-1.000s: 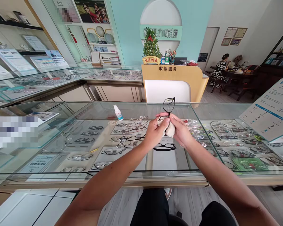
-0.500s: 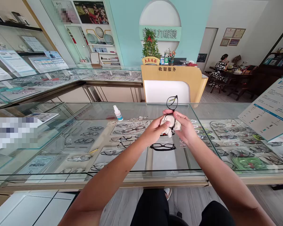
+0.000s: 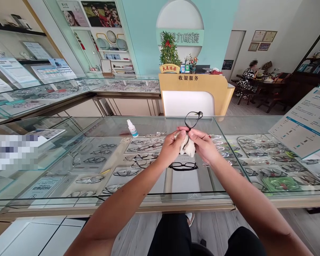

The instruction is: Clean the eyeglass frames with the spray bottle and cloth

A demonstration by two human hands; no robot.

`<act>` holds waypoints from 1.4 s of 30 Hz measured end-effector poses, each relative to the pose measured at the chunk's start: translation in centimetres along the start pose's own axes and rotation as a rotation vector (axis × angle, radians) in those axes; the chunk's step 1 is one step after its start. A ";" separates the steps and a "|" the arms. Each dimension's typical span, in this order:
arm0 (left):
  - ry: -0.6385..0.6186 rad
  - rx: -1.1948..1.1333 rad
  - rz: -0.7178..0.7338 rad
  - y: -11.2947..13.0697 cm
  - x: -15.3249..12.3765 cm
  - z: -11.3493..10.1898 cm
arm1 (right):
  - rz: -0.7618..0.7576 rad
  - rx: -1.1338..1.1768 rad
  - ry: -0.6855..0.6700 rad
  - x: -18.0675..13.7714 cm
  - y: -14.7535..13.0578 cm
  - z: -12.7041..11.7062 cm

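Black-rimmed glasses (image 3: 192, 120) stand tilted between the two hands, one lens rising above the fingers with its top leaning right, the lower part running down into a pale cloth (image 3: 188, 148); the left hand (image 3: 173, 145) is closed on the cloth, thumb over its upper left; the right hand (image 3: 204, 145) pinches the frame near its middle, where frame and cloth meet, though its hidden fingers I cannot tell.

Both hands are above the glass counter (image 3: 173, 122), forearms crossing its near edge, the raised lens overlapping its far edge in view; a stretch of glass separates the left hand from the white spray bottle (image 3: 132, 128); to the right, the printed card (image 3: 304, 121) stands well apart from the right hand; another black pair (image 3: 183, 166) shows just below the cloth, on or under the glass, I cannot tell which.

Against half a second ago, the raised lens leans further right and the hands sit slightly further left; the bottle has stayed beside them.
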State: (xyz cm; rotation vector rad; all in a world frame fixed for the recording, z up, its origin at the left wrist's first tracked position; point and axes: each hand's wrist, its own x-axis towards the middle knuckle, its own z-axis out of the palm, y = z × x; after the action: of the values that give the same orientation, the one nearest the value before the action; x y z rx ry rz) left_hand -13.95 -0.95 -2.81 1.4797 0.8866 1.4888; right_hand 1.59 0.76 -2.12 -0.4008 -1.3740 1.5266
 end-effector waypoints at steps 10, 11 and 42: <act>0.186 -0.287 -0.075 -0.9 2.1 -1.6 | -0.208 0.070 0.146 0.9 -1.7 -2.3; 0.205 -0.333 -0.074 -0.6 2.4 -1.9 | -0.221 0.067 0.164 1.0 -1.9 -2.5; 0.025 0.673 0.778 1.3 1.8 -4.5 | 0.040 -0.336 -0.232 0.0 -3.9 -3.3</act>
State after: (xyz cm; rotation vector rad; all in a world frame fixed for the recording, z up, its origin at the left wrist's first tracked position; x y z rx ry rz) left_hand -18.45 0.49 -1.17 2.5095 0.9229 1.8363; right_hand 5.84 2.02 0.35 -0.4697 -1.8247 1.4073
